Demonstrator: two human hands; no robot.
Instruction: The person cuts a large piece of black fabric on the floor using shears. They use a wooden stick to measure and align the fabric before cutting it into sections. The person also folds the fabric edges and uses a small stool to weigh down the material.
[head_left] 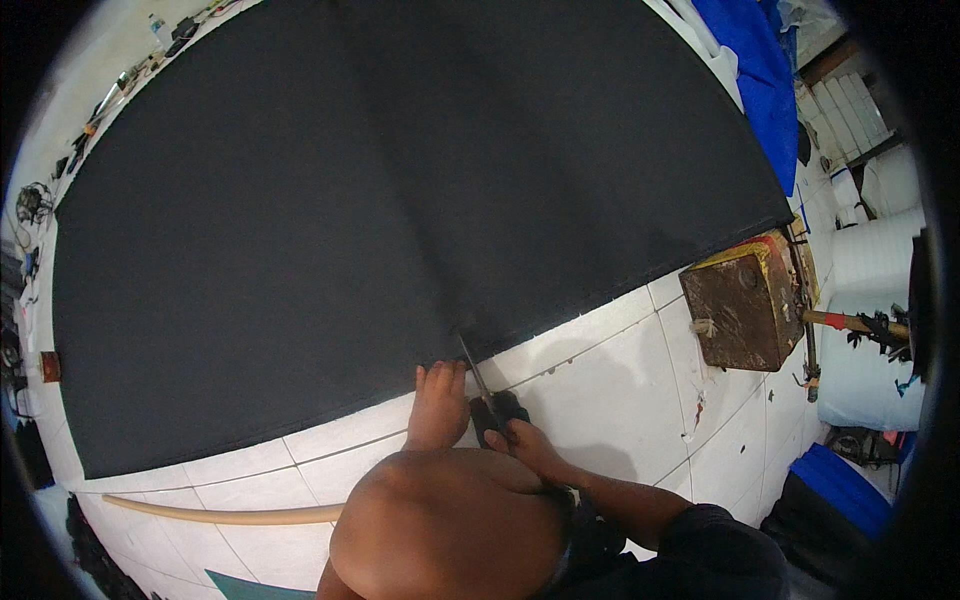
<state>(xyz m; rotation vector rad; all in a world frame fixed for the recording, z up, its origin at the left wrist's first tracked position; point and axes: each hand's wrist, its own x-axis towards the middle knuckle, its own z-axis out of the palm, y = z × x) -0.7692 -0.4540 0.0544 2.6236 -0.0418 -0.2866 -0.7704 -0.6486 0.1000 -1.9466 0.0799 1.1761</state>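
A large black sheet (250, 230) lies spread over the white tiled floor. My left hand (438, 405) rests at its near edge, fingers stretched out flat onto the material. Just to the right, my right hand (525, 450) grips a long tool with a narrow metal blade (474, 368). The blade points away from me, and its tip lies over the sheet's edge. My fingers hide most of the handle, so I cannot tell whether it is a knife or scissors. A dark object, partly covered, sits beside the blade.
A worn brown metal box (742, 312) stands at the sheet's right corner. A curved pale tube (220, 515) lies on the tiles at the near left. Blue sheeting (755, 90) hangs at the far right, above white rolls (870, 330). A small brown block (50, 367) touches the left edge.
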